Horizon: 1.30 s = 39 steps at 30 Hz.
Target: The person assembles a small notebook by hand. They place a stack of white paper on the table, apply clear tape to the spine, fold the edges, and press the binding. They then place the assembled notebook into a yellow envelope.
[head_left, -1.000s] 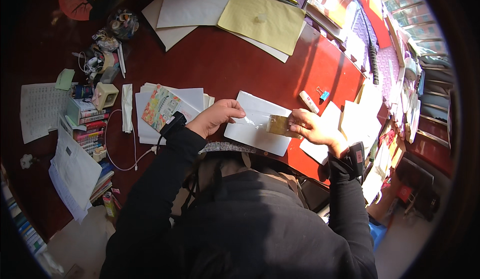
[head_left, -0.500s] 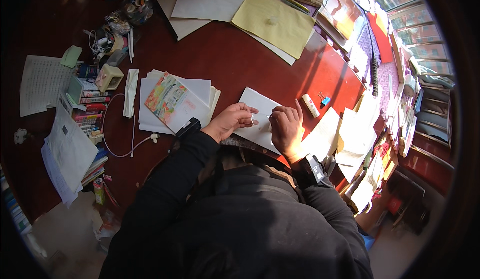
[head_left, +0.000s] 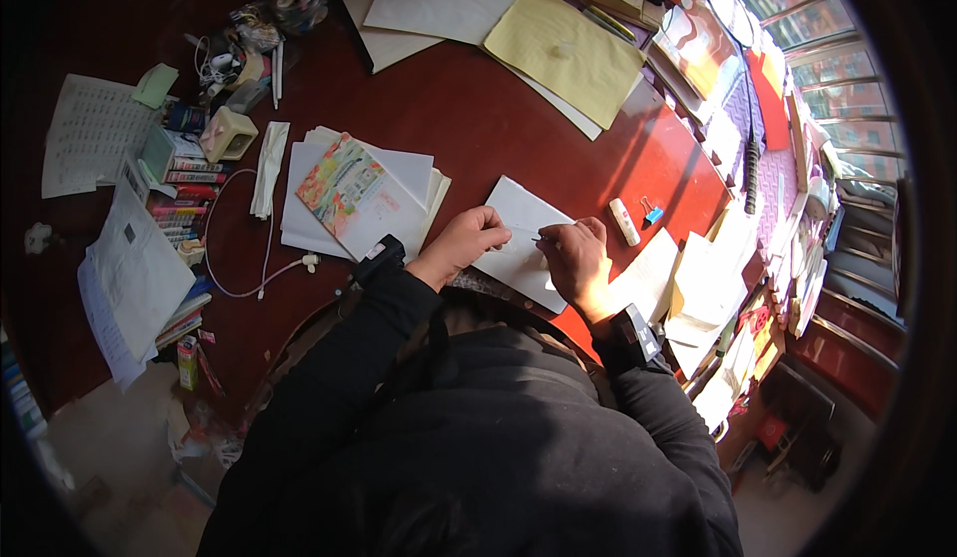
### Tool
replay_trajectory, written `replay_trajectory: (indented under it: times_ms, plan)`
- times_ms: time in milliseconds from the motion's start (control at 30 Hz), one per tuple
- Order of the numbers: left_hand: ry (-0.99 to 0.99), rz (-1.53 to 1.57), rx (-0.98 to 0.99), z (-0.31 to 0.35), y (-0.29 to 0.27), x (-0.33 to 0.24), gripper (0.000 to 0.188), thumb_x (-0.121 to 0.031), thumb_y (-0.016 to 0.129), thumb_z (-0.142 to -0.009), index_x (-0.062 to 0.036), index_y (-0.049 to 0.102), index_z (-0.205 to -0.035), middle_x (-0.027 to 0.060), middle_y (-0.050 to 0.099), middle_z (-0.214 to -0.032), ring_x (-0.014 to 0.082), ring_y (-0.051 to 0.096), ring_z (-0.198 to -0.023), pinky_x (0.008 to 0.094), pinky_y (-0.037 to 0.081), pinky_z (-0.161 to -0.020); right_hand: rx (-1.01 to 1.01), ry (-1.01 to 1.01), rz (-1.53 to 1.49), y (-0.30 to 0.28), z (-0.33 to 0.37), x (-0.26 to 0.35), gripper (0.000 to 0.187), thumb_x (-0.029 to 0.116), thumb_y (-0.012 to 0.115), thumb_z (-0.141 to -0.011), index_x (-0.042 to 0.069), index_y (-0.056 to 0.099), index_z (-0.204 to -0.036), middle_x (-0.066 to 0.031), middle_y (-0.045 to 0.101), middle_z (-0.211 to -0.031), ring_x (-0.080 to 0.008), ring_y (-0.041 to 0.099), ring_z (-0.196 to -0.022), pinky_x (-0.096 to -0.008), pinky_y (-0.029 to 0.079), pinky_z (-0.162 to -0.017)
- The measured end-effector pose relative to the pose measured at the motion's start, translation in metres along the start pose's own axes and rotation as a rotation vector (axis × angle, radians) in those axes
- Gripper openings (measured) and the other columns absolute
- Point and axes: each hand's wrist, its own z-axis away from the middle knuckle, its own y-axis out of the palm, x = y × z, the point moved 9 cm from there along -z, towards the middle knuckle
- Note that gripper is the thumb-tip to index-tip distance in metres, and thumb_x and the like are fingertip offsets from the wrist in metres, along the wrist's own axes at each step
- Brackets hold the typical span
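Both my hands are over a white sheet or thin paper booklet (head_left: 512,270) at the table's near edge. My left hand (head_left: 466,241) is pinched at its left side, thumb against forefinger; what lies between them is too small to name. Facing it, my right hand (head_left: 578,261) is also in a pinch, with a tiny dark thin thing at the fingertips. A faint thread-like line seems to run between the two hands. To the right lie a white glue stick (head_left: 624,222) and a blue binder clip (head_left: 652,214).
A floral-covered notebook (head_left: 349,193) rests on white papers to the left. Farther left are a white cable (head_left: 261,283), a cream block-shaped holder (head_left: 227,136) and stacked books. Yellow paper (head_left: 568,53) lies at the back; loose papers (head_left: 698,278) and a racket (head_left: 752,168) are on the right.
My right hand's raised finger has folded in, and its pinch now shows a small dark thing. The white bit seen at my left fingertips no longer shows. The whole view has shifted slightly.
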Motion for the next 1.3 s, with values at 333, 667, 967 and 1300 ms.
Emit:
replay_trajectory:
  times_ms: [333, 667, 967, 1300]
  plan:
    - [0.179, -0.452, -0.154, 0.020, 0.013, -0.025, 0.020, -0.016, 0.062, -0.093, 0.0022, 0.059, -0.086, 0.0058, 0.063, -0.078, 0.0113, 0.057, -0.076, 0.0304, 0.047, -0.068, 0.019, -0.043, 0.102, 0.008, -0.003, 0.009, 0.009, 0.014, 0.071, -0.083, 0.009, 0.065, -0.086, -0.0054, 0.066, -0.076, -0.0248, 0.064, -0.079, -0.0428, 0.041, -0.094]
    - [0.571, -0.805, -0.363, 0.051, 0.041, -0.057, 0.010, -0.009, 0.061, -0.083, -0.0038, 0.055, -0.077, 0.0127, 0.061, -0.079, 0.0363, 0.059, -0.080, 0.0469, 0.045, -0.071, 0.065, -0.070, 0.210, 0.025, -0.002, 0.020, 0.010, 0.014, 0.064, -0.084, 0.008, 0.059, -0.079, -0.0076, 0.063, -0.075, -0.0265, 0.062, -0.078, -0.0428, 0.041, -0.095]
    - [0.685, -0.917, -0.389, 0.056, 0.046, -0.059, 0.009, -0.004, 0.056, -0.078, -0.0081, 0.055, -0.071, 0.0048, 0.060, -0.073, 0.0271, 0.059, -0.077, 0.0386, 0.038, -0.074, 0.113, -0.114, 0.245, 0.042, 0.000, 0.018, 0.005, 0.012, 0.060, -0.079, 0.008, 0.057, -0.077, -0.0074, 0.061, -0.072, -0.0263, 0.061, -0.077, -0.0434, 0.039, -0.094]
    - [0.819, -0.839, -0.278, 0.067, 0.076, -0.076, 0.009, -0.002, 0.059, -0.077, -0.0098, 0.057, -0.071, 0.0027, 0.059, -0.070, 0.0245, 0.058, -0.075, 0.0378, 0.037, -0.074, 0.198, -0.107, 0.289, 0.050, -0.006, 0.017, 0.010, 0.013, 0.061, -0.074, 0.007, 0.053, -0.077, -0.0103, 0.060, -0.073, -0.0280, 0.061, -0.082, -0.0421, 0.039, -0.098]
